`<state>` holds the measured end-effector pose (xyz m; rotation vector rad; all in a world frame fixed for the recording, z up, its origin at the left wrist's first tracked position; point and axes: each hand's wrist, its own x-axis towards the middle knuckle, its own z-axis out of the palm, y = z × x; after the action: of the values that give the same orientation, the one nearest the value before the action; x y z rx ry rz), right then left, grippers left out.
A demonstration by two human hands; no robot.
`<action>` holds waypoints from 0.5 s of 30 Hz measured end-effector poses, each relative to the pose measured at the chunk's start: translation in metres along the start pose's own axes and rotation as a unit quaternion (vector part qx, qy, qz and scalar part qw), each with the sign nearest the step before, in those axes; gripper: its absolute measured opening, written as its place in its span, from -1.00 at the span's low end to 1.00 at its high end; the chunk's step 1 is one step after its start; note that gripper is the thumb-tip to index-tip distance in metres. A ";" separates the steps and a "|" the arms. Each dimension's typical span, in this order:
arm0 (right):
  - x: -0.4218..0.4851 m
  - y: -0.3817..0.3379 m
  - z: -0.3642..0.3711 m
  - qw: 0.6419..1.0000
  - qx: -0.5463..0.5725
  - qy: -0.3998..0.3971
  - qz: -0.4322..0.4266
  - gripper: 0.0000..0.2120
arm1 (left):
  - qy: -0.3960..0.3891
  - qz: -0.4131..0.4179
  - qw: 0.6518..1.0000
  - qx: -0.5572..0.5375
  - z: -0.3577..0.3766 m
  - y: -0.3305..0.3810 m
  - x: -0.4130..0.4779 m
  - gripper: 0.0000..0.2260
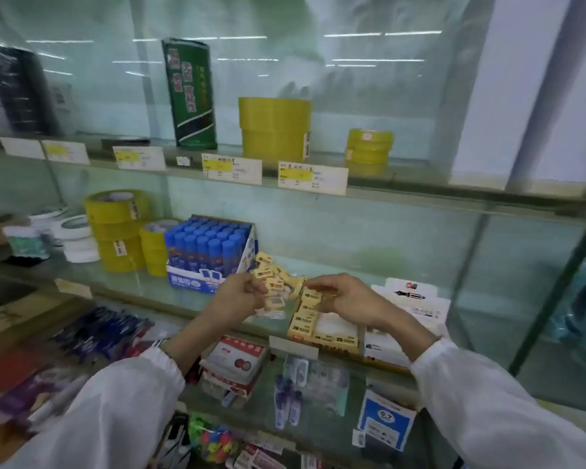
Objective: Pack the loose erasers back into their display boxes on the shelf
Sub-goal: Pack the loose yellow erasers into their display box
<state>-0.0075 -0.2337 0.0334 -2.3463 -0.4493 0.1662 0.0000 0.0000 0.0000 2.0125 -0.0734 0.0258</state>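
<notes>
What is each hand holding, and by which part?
The right hand pinches a yellow eraser by its top edge, over the display box. The left hand grips a few loose erasers; the exact grip is blurred.

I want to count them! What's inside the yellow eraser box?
Yellow erasers line the left side and front of the eraser box, with a bare white patch in the middle. The right hand covers the back part, so what lies there is hidden.

Soft, hazy light; ceiling-strip glare on glass; blurred, bowed edges
</notes>
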 end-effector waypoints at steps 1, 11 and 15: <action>0.007 0.001 0.000 1.000 -0.010 -0.003 0.001 -0.51 | 0.015 0.009 1.000 0.021 -0.001 -0.004 0.002 -0.89; 0.079 0.001 0.017 0.997 -0.076 0.025 0.005 -0.44 | 0.030 0.128 0.974 0.185 -0.023 -0.026 0.037 -0.68; 0.081 -0.002 0.016 0.997 -0.080 0.010 -0.011 -0.42 | -0.006 0.163 0.961 0.222 -0.014 -0.026 0.027 -0.61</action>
<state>0.0633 -0.1925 0.0235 -2.4960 -0.4944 0.0983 0.0284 0.0225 -0.0162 2.4276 -0.4405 0.2610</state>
